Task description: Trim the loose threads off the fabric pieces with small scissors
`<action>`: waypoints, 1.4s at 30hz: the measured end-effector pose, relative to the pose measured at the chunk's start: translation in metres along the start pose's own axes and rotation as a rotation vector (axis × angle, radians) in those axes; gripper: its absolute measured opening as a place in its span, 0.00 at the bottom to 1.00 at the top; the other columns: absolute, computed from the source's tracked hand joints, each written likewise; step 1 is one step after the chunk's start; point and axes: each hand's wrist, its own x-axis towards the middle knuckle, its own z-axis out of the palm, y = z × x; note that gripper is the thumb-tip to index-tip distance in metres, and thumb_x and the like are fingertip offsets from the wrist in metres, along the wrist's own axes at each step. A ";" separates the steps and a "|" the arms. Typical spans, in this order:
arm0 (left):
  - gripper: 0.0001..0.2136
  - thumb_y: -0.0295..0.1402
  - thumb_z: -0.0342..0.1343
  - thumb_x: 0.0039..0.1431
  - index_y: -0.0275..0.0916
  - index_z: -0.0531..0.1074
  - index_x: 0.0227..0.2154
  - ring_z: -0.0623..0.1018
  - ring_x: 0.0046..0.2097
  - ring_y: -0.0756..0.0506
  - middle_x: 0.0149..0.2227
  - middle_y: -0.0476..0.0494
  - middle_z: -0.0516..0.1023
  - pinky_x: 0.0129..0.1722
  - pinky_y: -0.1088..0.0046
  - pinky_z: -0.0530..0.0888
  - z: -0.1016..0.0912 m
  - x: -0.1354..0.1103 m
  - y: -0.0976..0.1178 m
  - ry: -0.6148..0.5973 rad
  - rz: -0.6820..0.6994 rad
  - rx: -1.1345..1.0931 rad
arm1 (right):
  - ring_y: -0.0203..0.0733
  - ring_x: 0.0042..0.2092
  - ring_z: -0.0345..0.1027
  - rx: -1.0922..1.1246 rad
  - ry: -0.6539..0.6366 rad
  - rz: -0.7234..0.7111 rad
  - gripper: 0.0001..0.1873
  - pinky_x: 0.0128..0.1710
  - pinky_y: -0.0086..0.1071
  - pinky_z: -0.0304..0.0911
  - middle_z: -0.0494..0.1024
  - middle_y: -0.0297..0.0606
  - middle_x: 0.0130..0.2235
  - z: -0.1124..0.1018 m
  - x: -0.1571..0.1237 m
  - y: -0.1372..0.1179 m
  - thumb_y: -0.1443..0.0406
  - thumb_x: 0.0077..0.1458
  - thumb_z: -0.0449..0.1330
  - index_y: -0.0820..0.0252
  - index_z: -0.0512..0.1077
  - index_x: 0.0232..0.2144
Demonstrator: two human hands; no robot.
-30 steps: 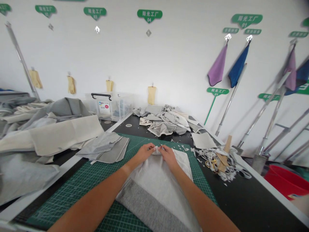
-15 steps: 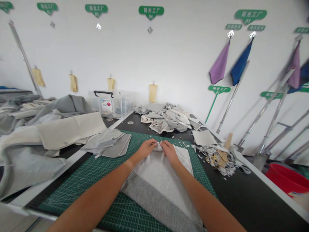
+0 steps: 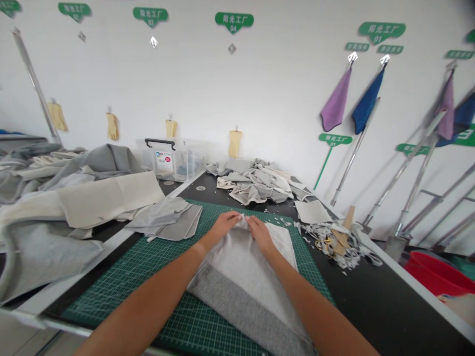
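A light grey piece of fabric [image 3: 256,267] with a darker grey band [image 3: 245,309] along its near side lies over the green cutting mat [image 3: 148,277]. Its far edge is pinched between the fingertips of my left hand [image 3: 225,225] and my right hand [image 3: 260,232], which are close together and slightly raise that edge. Both hands are closed on the fabric. What exactly lies between the fingertips is too small to make out. Left of the hands, folded grey cloth pieces [image 3: 170,217] rest partly on the mat.
A heap of grey fabric pieces [image 3: 256,180] lies behind the mat. To the right are fabric scraps [image 3: 345,252] with gold-handled scissors [image 3: 319,243]. More fabric [image 3: 107,198] and a clear plastic box [image 3: 165,160] stand left. A red bucket [image 3: 438,272] is beside the table.
The camera view has shifted slightly. My hands keep their pinch on the fabric's far edge, with only slight finger movement.
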 end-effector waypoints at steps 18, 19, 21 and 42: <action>0.13 0.41 0.57 0.59 0.35 0.79 0.35 0.77 0.41 0.45 0.37 0.44 0.81 0.45 0.71 0.70 0.001 -0.002 0.003 -0.076 0.011 -0.023 | 0.39 0.32 0.62 -0.212 -0.061 -0.067 0.22 0.32 0.30 0.50 0.67 0.28 0.28 -0.001 -0.005 0.001 0.47 0.66 0.46 0.54 0.61 0.28; 0.13 0.41 0.57 0.59 0.36 0.79 0.36 0.77 0.41 0.45 0.37 0.44 0.81 0.45 0.71 0.70 0.001 -0.002 0.003 -0.074 0.012 -0.023 | 0.39 0.32 0.62 -0.214 -0.061 -0.073 0.22 0.32 0.30 0.49 0.67 0.28 0.28 0.000 -0.005 0.001 0.47 0.66 0.45 0.54 0.61 0.28; 0.13 0.40 0.57 0.58 0.36 0.79 0.35 0.77 0.41 0.45 0.37 0.44 0.81 0.45 0.71 0.70 0.001 -0.003 0.004 -0.068 0.005 -0.018 | 0.39 0.32 0.62 -0.218 -0.063 -0.087 0.21 0.32 0.30 0.49 0.67 0.28 0.28 0.000 -0.005 0.002 0.48 0.67 0.45 0.54 0.61 0.28; 0.13 0.41 0.58 0.58 0.36 0.79 0.34 0.77 0.41 0.45 0.37 0.43 0.81 0.45 0.72 0.70 0.001 -0.002 -0.001 -0.078 -0.022 -0.058 | 0.39 0.33 0.62 -0.178 -0.050 -0.126 0.20 0.34 0.30 0.53 0.68 0.30 0.29 0.001 -0.001 0.007 0.50 0.67 0.46 0.54 0.61 0.28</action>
